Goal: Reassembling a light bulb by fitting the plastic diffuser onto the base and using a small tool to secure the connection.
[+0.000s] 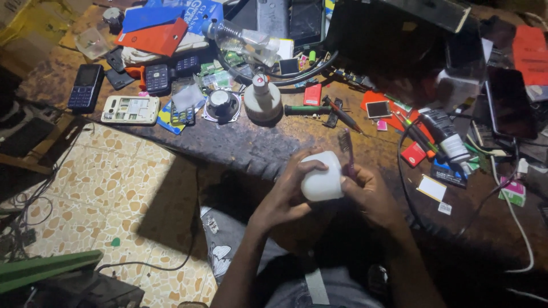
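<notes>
In the head view, both hands meet over the near edge of a cluttered, dark workbench (257, 145). The left hand (285, 197) curls around a small white plastic bottle (321, 177), fingers wrapped over its top and side, so the bottle sits just above the person's lap, clear of the bench surface. The right hand (368, 194) presses against the bottle's other side and pinches a thin brush (346, 149) upright between its fingers, bristle end pointing up (the bristles are blurred). Farther back on the bench lie a dark keypad phone (85, 85), an opened white phone back (130, 109), a small round speaker (221, 105), a white domed bottle (262, 100) and a green-handled screwdriver (308, 109). A pale tiled floor (97, 194) shows below left.
</notes>
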